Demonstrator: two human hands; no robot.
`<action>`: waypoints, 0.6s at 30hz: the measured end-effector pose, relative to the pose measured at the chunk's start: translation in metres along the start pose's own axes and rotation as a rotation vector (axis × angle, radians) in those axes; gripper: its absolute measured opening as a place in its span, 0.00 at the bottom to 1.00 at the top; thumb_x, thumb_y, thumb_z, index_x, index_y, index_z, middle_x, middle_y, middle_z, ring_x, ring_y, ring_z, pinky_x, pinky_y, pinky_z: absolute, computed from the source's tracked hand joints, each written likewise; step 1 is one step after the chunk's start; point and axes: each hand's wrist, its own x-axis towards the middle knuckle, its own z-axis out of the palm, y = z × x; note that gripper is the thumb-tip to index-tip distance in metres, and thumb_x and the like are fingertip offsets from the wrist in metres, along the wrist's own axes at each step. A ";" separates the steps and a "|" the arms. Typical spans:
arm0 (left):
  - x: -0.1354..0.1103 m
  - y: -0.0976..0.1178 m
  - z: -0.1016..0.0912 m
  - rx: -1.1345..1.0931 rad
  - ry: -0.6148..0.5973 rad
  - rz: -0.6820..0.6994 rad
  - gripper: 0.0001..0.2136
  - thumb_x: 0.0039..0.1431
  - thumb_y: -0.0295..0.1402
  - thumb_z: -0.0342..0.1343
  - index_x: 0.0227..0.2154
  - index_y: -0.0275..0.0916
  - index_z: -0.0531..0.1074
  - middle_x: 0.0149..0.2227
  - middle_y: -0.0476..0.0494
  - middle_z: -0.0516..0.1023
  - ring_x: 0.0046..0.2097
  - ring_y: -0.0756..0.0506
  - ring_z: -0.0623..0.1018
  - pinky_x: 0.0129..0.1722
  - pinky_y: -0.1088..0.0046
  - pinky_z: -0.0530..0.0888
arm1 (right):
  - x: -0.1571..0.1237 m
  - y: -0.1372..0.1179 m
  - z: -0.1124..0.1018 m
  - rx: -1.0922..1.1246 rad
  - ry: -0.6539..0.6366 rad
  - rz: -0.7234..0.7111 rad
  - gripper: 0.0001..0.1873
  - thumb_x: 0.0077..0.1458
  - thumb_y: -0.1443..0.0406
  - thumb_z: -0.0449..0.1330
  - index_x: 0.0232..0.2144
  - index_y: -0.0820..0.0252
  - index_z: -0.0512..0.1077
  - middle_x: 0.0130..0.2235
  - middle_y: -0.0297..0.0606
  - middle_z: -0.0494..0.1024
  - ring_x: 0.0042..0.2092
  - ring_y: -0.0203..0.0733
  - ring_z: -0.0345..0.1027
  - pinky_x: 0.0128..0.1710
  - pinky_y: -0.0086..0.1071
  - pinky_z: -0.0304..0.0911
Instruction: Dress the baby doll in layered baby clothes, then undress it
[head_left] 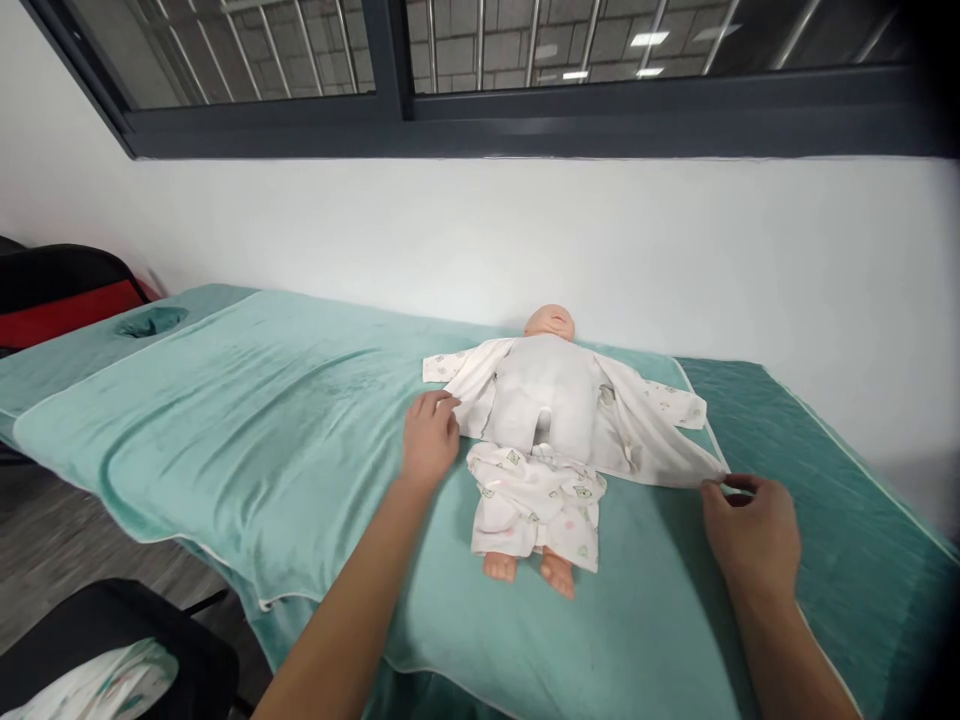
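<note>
A baby doll [546, 385] lies on its back on a teal blanket [285, 420], head toward the wall. Its white printed jacket [645, 430] is spread open to both sides, and white printed trousers [536, 500] cover its legs, bare feet showing. My left hand [429, 438] rests with fingers curled on the jacket's left edge near the doll's side. My right hand [754, 530] pinches the lower corner of the jacket's right flap, pulled out flat on the blanket.
The blanket covers a massage table [90, 345] with a face hole [150, 322] at the far left, set against a white wall under a dark window. A black and red chair [67, 290] stands at left. A black seat [112, 640] with cloth sits at bottom left.
</note>
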 end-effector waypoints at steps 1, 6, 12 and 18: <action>-0.001 0.003 -0.001 -0.006 -0.055 0.055 0.15 0.60 0.25 0.48 0.46 0.43 0.73 0.53 0.41 0.74 0.55 0.39 0.69 0.54 0.60 0.66 | 0.000 0.002 0.003 0.006 0.063 -0.086 0.15 0.50 0.56 0.58 0.38 0.56 0.68 0.37 0.50 0.74 0.46 0.62 0.69 0.41 0.48 0.62; -0.001 0.011 -0.002 -0.089 -0.234 0.222 0.10 0.62 0.31 0.52 0.42 0.47 0.77 0.55 0.45 0.74 0.58 0.40 0.67 0.55 0.60 0.65 | -0.007 0.002 0.011 0.049 0.249 -0.474 0.13 0.56 0.61 0.57 0.43 0.60 0.70 0.50 0.53 0.73 0.57 0.60 0.62 0.55 0.50 0.59; 0.001 0.010 -0.002 -0.135 -0.295 0.257 0.06 0.61 0.33 0.54 0.36 0.44 0.77 0.56 0.45 0.74 0.59 0.39 0.67 0.55 0.58 0.65 | -0.019 -0.009 0.021 0.017 -0.203 -0.958 0.14 0.63 0.63 0.54 0.50 0.56 0.69 0.50 0.45 0.75 0.52 0.51 0.68 0.53 0.44 0.64; 0.001 0.010 0.000 -0.139 -0.290 0.239 0.07 0.62 0.35 0.53 0.32 0.42 0.75 0.55 0.44 0.74 0.59 0.39 0.67 0.54 0.57 0.65 | -0.023 -0.017 0.023 -0.082 -0.316 -0.987 0.13 0.65 0.61 0.53 0.49 0.55 0.70 0.49 0.43 0.76 0.50 0.52 0.68 0.50 0.46 0.63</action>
